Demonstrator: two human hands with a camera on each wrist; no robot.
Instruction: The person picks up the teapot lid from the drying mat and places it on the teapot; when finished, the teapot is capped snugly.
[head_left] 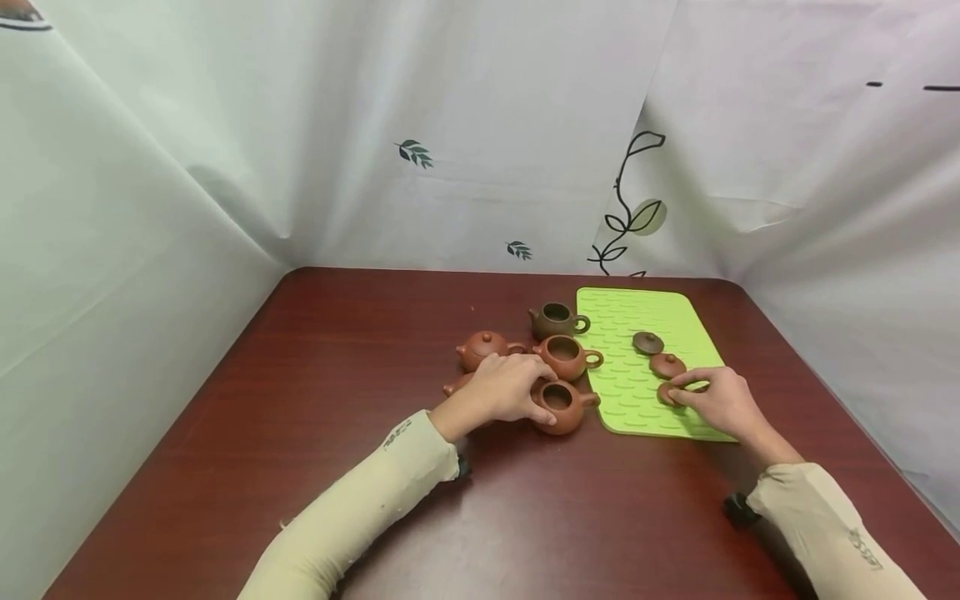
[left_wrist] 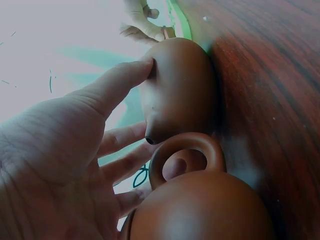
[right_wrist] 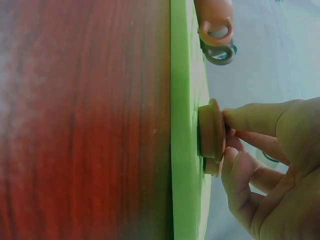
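Observation:
My left hand holds a lidless reddish-brown teapot at the front of the group. In the left wrist view the thumb presses the pot's side, with fingers behind its spout. Over on the green mat, my right hand pinches a small reddish-brown teapot lid by its top. The right wrist view shows that lid low at the mat's surface, thumb and fingertips at its knob. Another brown lid and a dark lid lie just behind it.
Behind the held pot stand a lidless brown teapot and a dark lidless teapot. To their left is a lidded teapot; another pot is mostly hidden by the left hand. White curtains surround the dark red table.

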